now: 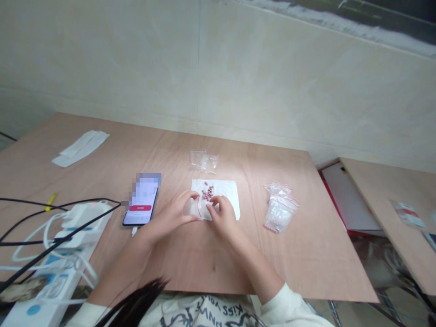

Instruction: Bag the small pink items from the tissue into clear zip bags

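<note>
Wooden table (218, 259), white paper sheet (226, 188) on it. Left hand (168, 217) curled, partly closed, holding small clear bag (191, 207) between hands, red seal edge upright, facing right hand (223, 218). Right hand half-closed, fingertips at that edge, grip unclear. Small pink pieces (207, 190) in narrow heap, long axis far-to-near, just ahead of right hand, nearer than left

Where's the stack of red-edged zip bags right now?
In the head view, the stack of zip bags lies on the wooden table, just right of the white paper sheet and beyond the person's right hand.
</note>
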A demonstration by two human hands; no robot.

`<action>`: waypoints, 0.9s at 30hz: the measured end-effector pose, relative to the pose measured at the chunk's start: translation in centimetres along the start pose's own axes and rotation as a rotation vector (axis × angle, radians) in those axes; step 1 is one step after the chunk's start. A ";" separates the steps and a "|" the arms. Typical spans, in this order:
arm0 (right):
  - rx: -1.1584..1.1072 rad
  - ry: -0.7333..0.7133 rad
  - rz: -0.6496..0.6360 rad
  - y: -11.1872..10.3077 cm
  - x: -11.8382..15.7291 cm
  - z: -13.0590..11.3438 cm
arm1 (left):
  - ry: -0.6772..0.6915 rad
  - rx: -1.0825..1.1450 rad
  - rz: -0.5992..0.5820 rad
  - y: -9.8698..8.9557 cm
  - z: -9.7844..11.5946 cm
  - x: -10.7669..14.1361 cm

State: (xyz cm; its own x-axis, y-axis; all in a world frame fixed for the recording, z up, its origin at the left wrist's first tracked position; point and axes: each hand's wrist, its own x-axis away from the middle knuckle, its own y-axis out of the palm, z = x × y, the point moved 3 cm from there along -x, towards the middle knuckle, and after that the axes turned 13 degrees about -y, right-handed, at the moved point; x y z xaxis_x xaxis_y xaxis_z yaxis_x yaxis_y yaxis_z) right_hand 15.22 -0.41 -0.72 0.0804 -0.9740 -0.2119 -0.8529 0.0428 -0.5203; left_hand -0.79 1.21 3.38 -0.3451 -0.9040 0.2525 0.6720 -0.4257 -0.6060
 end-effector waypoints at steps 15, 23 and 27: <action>0.078 -0.141 0.068 0.7 -1.2 -0.3 | 0.032 -0.123 0.158 2.5 -2.9 -2.0; 0.299 -0.065 -0.014 0.7 -2.3 2.7 | 0.003 -0.135 0.134 2.4 -2.8 -2.1; 0.339 -0.073 -0.050 0.5 -2.4 2.2 | 0.004 -0.148 0.130 2.7 -2.8 -2.3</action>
State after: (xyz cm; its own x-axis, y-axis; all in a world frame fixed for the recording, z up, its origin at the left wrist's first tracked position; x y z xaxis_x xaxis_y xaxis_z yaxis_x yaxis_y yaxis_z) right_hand 15.68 2.47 -2.28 0.1647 -0.9588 -0.2314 -0.6283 0.0789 -0.7739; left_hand -0.07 2.25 -0.93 -0.2647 -0.9506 0.1619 0.6076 -0.2948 -0.7375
